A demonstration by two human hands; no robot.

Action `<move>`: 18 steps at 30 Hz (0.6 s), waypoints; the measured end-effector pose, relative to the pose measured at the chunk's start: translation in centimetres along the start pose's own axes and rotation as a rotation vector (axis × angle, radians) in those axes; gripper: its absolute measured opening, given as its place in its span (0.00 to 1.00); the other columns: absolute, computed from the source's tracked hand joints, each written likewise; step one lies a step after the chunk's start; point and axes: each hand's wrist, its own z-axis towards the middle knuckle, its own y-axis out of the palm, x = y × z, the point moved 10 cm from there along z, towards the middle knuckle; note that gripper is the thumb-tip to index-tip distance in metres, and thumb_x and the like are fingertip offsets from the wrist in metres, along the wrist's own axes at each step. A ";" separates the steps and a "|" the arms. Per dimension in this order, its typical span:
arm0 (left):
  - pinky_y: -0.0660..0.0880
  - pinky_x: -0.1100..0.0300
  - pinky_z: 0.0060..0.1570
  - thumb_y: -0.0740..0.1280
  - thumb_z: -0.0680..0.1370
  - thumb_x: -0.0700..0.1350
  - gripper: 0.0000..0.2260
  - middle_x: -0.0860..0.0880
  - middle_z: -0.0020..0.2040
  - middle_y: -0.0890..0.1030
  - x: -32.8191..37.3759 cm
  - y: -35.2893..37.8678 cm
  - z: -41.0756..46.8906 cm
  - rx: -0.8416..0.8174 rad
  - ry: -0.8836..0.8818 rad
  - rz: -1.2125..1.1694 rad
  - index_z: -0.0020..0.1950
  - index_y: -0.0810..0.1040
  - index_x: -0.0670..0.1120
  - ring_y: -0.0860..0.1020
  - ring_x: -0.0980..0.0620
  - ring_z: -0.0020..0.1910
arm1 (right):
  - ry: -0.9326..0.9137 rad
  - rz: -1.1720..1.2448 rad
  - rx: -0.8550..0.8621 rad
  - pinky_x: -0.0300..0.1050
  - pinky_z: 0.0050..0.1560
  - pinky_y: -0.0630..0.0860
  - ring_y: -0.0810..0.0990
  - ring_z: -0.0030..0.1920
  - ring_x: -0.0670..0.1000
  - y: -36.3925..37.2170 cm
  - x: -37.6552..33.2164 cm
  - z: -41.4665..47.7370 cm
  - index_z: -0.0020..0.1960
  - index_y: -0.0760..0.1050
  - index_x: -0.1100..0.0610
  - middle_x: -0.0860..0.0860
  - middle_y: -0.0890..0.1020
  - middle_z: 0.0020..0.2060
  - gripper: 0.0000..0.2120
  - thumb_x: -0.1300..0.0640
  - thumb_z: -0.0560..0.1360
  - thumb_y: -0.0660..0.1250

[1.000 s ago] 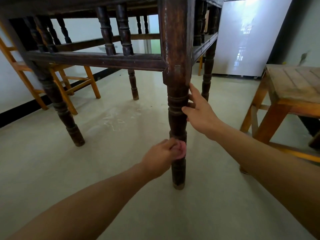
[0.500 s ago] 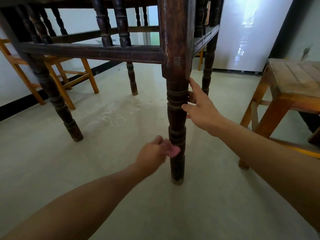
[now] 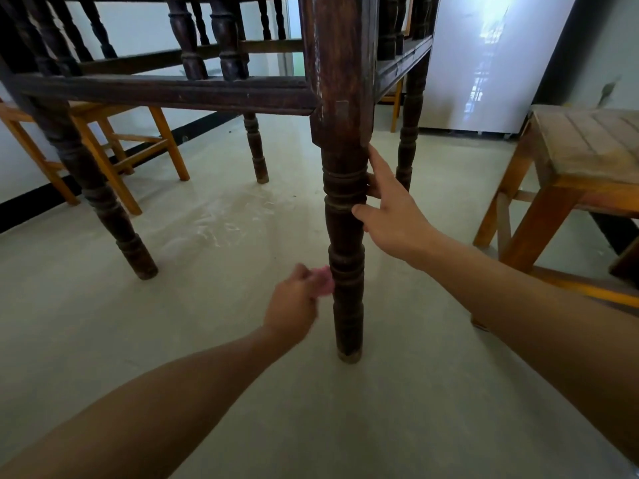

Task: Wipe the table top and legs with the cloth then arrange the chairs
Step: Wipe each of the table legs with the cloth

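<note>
Your left hand, fingers clamped on the pink cloth, slid from the front of the counter leg to its left side; your right hand stayed braced above, fingers straight, so leg-wiping went on

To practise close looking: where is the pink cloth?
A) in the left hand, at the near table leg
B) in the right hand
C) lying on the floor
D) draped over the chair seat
A: the left hand grips the pink cloth against the near table leg; the right hand only touches the leg higher up.
</note>
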 end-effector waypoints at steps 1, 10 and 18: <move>0.69 0.69 0.40 0.65 0.79 0.44 0.05 0.53 0.46 0.74 1.9 1.7 -0.8 -0.109 0.080 -0.058 0.53 0.79 0.47 0.75 0.53 0.40 | -0.012 -0.020 0.009 0.60 0.69 0.69 0.67 0.73 0.55 0.2 0.0 -0.2 0.79 0.45 0.42 0.49 0.67 0.74 0.39 0.65 0.79 0.62; 0.70 0.65 0.42 0.67 0.77 0.38 0.12 0.52 0.44 0.72 -4.3 0.1 -0.1 0.009 -0.087 0.038 0.57 0.82 0.50 0.73 0.56 0.38 | -0.891 -0.880 0.150 0.59 0.71 0.64 0.65 0.74 0.62 4.8 -2.4 -6.4 0.62 0.78 0.57 0.60 0.69 0.72 0.16 0.59 0.76 0.62; 0.76 0.46 0.54 0.65 0.76 0.46 0.06 0.50 0.53 0.81 2.5 10.8 -9.0 -0.334 0.121 -0.058 0.51 0.79 0.53 0.79 0.49 0.51 | -0.959 -1.151 0.080 0.62 0.75 0.53 0.59 0.76 0.61 7.0 1.6 -4.1 0.64 0.76 0.55 0.57 0.70 0.73 0.15 0.58 0.78 0.62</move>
